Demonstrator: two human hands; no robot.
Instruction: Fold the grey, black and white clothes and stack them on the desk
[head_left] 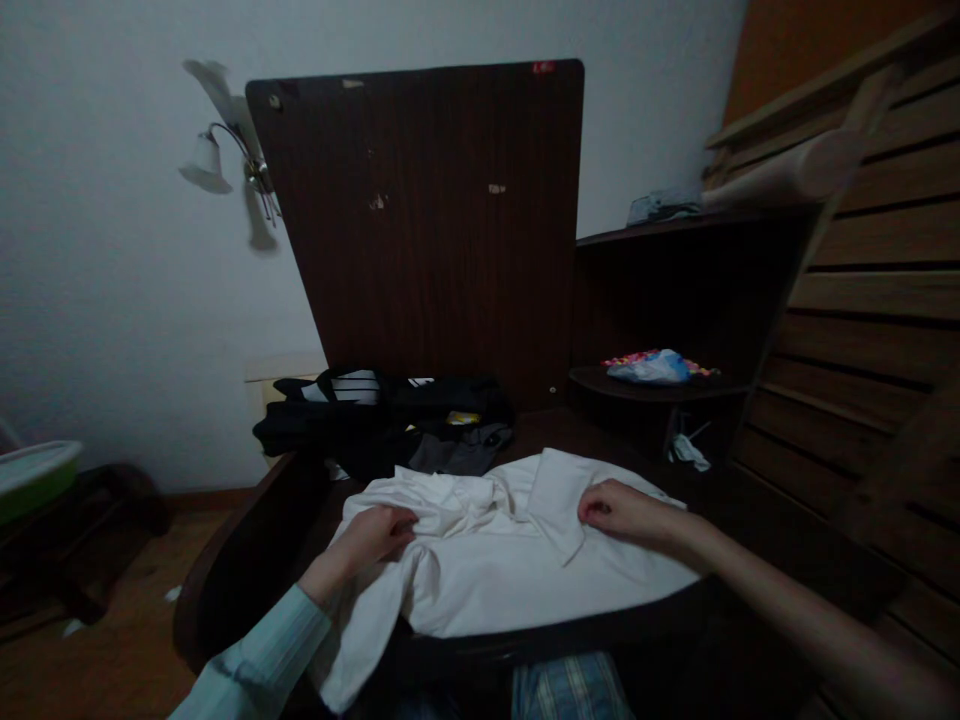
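Note:
A white shirt (495,585) lies spread and partly crumpled on the dark desk, one part hanging over the front edge at the left. My left hand (379,535) has its fingers closed on the bunched cloth at the shirt's left side. At the right, the fingers of my right hand (615,508) are curled shut against the edge of a flat folded flap of the same shirt; the fingertips are partly hidden. Wrinkles gather in the cloth between both hands.
Dark clothes (375,420) are heaped behind the shirt, before an upright brown panel (442,220). A corner shelf (660,390) at the right holds a plastic bag (651,367). Wooden slats (862,340) stand far right; a green basin (41,480) is at left.

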